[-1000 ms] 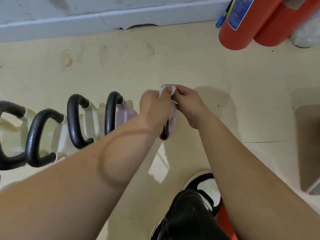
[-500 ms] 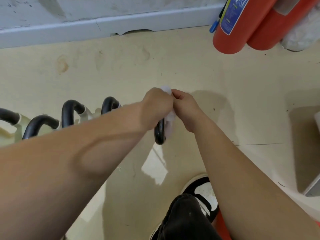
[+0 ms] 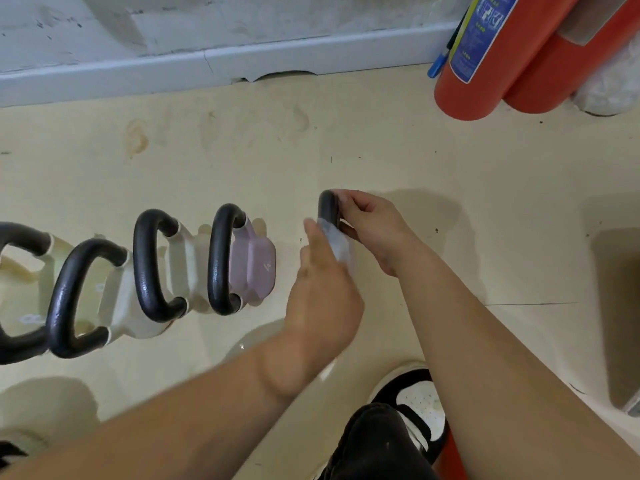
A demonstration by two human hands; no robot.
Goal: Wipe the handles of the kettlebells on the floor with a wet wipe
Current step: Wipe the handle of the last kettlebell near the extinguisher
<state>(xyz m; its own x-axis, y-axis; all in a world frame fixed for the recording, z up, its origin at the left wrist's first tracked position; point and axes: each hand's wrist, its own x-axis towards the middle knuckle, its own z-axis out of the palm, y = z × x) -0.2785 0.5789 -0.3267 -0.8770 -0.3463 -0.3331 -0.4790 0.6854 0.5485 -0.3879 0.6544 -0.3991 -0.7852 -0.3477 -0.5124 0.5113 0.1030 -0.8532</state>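
Note:
Several kettlebells stand in a row on the beige floor, each with a black handle: cream ones (image 3: pixel 180 268) on the left and a pink one (image 3: pixel 254 268) beside them. At the right end of the row, the black handle (image 3: pixel 327 207) of the rightmost kettlebell shows only at its far end; its body is hidden behind my hands. My right hand (image 3: pixel 375 228) grips that far end. My left hand (image 3: pixel 322 292) is closed on a white wet wipe (image 3: pixel 337 244) wrapped around the handle's nearer stretch.
Two red fire extinguishers (image 3: pixel 485 64) lean at the wall's grey skirting (image 3: pixel 207 69), far right. My black-and-white shoe (image 3: pixel 415 403) and black trouser leg are below my arms. A grey object (image 3: pixel 630 407) sits at the right edge.
My left hand has slid with the wipe along the handle toward me, uncovering the handle's far end. My right hand stays at that end.

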